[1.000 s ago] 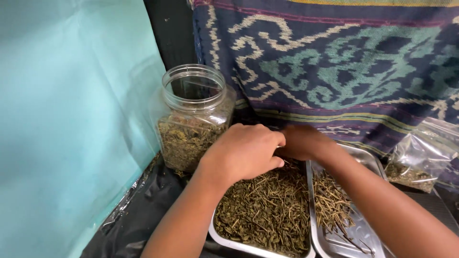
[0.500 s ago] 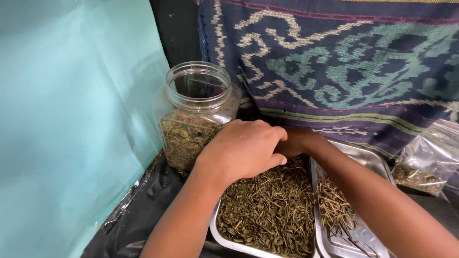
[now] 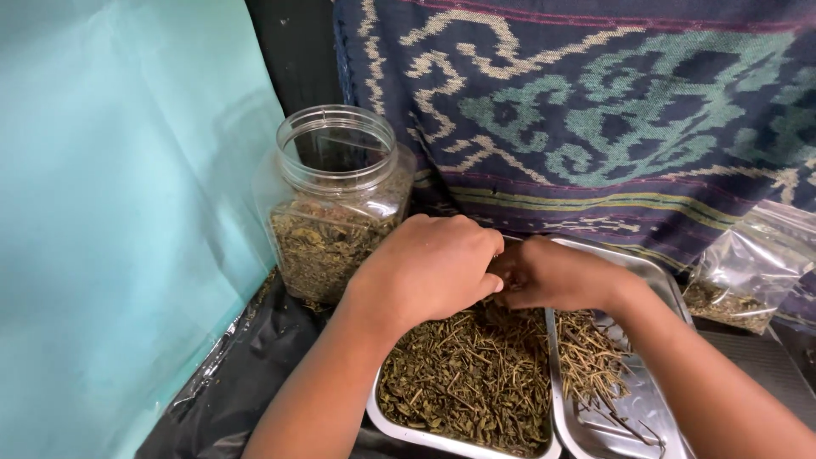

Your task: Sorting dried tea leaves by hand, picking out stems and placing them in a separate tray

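Note:
My left hand (image 3: pixel 427 268) and my right hand (image 3: pixel 557 276) meet, fingers curled down, over the far end of a metal tray (image 3: pixel 399 425) heaped with dried green leaves and thin stems (image 3: pixel 467 382). The fingertips press together into the pile; what they pinch is hidden. A second metal tray (image 3: pixel 654 399) touches it on the right and holds a smaller heap of bare stems (image 3: pixel 591 361). An open clear plastic jar (image 3: pixel 336 200), about half full of dried leaves, stands just left of my left hand.
A turquoise sheet (image 3: pixel 119 212) covers the left side. A patterned woven cloth (image 3: pixel 595 110) hangs behind the trays. A clear plastic bag (image 3: pixel 748 268) with some dried leaves lies at the right. Black plastic film (image 3: pixel 255 374) lines the surface under the jar.
My right hand has drawn back toward me and now shows more fully beside my left hand. The view has shifted slightly right, so the jar sits further left.

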